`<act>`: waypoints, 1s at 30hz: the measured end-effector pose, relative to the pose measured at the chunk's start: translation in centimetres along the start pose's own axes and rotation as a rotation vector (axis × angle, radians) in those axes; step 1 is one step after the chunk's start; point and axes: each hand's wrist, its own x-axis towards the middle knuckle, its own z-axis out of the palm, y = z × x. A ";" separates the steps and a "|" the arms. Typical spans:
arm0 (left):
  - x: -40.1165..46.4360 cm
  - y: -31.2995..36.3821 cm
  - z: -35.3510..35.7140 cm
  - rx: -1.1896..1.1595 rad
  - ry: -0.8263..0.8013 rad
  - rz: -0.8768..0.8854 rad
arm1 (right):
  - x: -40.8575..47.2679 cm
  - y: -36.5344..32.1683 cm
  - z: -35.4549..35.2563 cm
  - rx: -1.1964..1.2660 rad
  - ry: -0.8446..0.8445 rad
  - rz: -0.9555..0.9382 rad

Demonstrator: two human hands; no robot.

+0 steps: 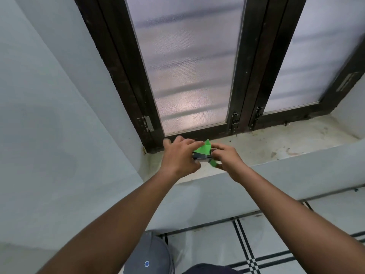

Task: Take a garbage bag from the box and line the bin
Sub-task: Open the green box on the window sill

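Observation:
A small green garbage-bag box (pixel 203 150) with open flaps sits on the window sill (pixel 266 143), held between both hands. My left hand (pixel 178 156) grips its left side, fingers curled over the top. My right hand (pixel 227 155) holds its right side, fingertips at the opening. A dark roll shows inside the box mouth. The grey bin (pixel 150 256) stands on the floor below, at the bottom of the view, near the wall.
A dark-framed window (pixel 189 66) with frosted panes rises behind the sill. A pale wall (pixel 49 115) closes the left side. The tiled floor (pixel 256 244) with black stripes lies at the lower right. Dark cloth shows at the bottom edge.

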 end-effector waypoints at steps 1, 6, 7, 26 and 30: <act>0.5 0.4 -0.6 0.105 0.001 0.082 | -0.3 0.2 0.0 0.151 -0.032 0.089; 2.6 2.5 -2.7 0.266 -0.048 0.252 | -0.9 2.1 -0.7 0.527 -0.112 0.195; 2.9 2.7 -2.9 0.280 -0.058 0.268 | -0.8 2.4 -0.8 0.549 -0.118 0.201; 4.0 4.0 -5.0 0.195 -0.130 0.236 | -0.6 2.1 -1.7 0.283 0.001 -0.039; 3.8 3.4 -4.9 0.102 -0.162 0.138 | -0.2 1.8 -1.8 0.152 0.045 -0.073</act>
